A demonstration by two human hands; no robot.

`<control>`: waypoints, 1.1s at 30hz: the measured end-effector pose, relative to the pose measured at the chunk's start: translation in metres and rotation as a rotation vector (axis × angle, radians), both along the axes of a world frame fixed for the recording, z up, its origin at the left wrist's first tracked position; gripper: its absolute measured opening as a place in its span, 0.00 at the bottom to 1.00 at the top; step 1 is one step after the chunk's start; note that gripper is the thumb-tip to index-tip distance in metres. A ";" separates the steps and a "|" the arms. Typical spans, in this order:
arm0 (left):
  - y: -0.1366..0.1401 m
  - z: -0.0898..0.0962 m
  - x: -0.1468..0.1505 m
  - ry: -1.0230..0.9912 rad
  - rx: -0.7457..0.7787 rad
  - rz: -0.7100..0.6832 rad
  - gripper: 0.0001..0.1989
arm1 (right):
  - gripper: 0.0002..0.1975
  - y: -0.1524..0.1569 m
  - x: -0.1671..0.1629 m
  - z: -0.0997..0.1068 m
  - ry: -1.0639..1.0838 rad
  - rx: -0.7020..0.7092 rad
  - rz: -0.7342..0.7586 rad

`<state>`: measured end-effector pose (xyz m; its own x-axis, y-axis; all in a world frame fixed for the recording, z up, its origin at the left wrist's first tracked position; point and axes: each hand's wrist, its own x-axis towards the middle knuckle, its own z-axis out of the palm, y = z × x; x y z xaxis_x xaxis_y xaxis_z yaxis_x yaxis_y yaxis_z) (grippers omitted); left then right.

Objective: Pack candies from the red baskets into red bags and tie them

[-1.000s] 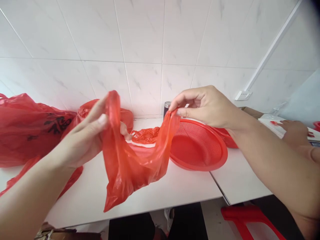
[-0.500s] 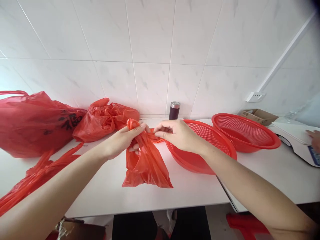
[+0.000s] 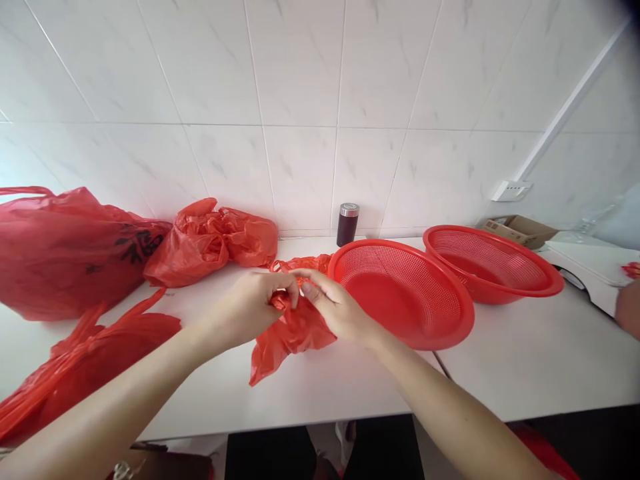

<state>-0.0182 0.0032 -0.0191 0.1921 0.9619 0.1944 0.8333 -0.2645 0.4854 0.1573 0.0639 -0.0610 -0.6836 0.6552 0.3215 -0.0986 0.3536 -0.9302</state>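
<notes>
Head view. The left hand (image 3: 263, 300) and right hand (image 3: 335, 307), fingers curled nearly closed, pinch the gathered top of a small red plastic bag (image 3: 295, 332); its body lies between and below them, before the colander (image 3: 390, 300).

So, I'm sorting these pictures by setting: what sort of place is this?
Probably a small workroom, perhaps for packing goods, though the view can't settle it. White tables stand along a tiled wall, bearing red plastic bags, two red perforated baskets and what looks like a scale.
</notes>
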 end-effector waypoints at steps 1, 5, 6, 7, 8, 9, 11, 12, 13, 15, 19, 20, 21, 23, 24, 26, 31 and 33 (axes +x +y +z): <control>0.000 -0.006 0.001 0.037 0.092 0.041 0.12 | 0.16 -0.002 -0.004 -0.006 0.008 -0.022 0.001; 0.000 -0.024 0.000 0.048 0.296 0.075 0.14 | 0.15 -0.010 -0.012 -0.021 0.097 -0.224 0.078; -0.001 -0.026 -0.001 0.035 0.306 0.068 0.14 | 0.15 -0.012 -0.011 -0.022 0.099 -0.274 0.098; -0.001 -0.027 -0.003 0.025 0.293 0.051 0.14 | 0.15 -0.014 -0.009 -0.023 0.091 -0.304 0.108; -0.003 -0.028 -0.006 0.018 0.258 0.028 0.15 | 0.15 -0.016 -0.006 -0.023 0.079 -0.307 0.101; -0.004 -0.030 -0.009 0.009 0.206 0.000 0.15 | 0.15 -0.018 -0.004 -0.024 0.064 -0.284 0.078; -0.008 -0.036 -0.018 -0.045 0.070 -0.045 0.14 | 0.17 -0.024 0.002 -0.026 0.034 -0.200 0.006; -0.010 -0.041 -0.025 -0.094 -0.002 -0.046 0.13 | 0.18 -0.028 0.004 -0.029 0.014 -0.167 -0.023; -0.012 -0.048 -0.032 -0.158 -0.068 -0.028 0.12 | 0.19 -0.031 0.007 -0.034 -0.008 -0.157 -0.043; -0.017 -0.066 -0.052 -0.316 -0.184 0.051 0.15 | 0.22 -0.038 0.013 -0.050 -0.031 -0.218 -0.078; -0.030 -0.101 -0.091 -0.541 -0.308 0.290 0.21 | 0.21 -0.047 0.028 -0.095 0.023 -0.472 -0.111; -0.032 -0.107 -0.096 -0.562 -0.312 0.317 0.22 | 0.21 -0.048 0.030 -0.105 0.028 -0.510 -0.119; -0.035 -0.112 -0.098 -0.571 -0.297 0.329 0.23 | 0.21 -0.049 0.031 -0.113 0.026 -0.525 -0.144; -0.035 -0.119 -0.095 -0.580 -0.238 0.340 0.22 | 0.22 -0.050 0.029 -0.124 0.025 -0.492 -0.250; -0.033 -0.121 -0.090 -0.585 -0.205 0.352 0.22 | 0.21 -0.050 0.026 -0.127 0.026 -0.457 -0.301; -0.025 -0.124 -0.075 -0.602 -0.149 0.357 0.22 | 0.19 -0.049 0.017 -0.128 0.003 -0.383 -0.352; -0.001 -0.139 -0.035 -0.478 -0.116 0.266 0.20 | 0.15 -0.055 -0.005 -0.132 -0.159 -0.282 -0.338; 0.005 -0.147 -0.028 -0.411 -0.128 0.264 0.16 | 0.12 -0.059 -0.008 -0.138 -0.162 -0.261 -0.335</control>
<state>-0.0466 0.0086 -0.1662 -0.1284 0.9884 0.0806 0.5970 0.0122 0.8022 0.1494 0.0054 -0.1990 -0.4482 0.8936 0.0225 0.1357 0.0929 -0.9864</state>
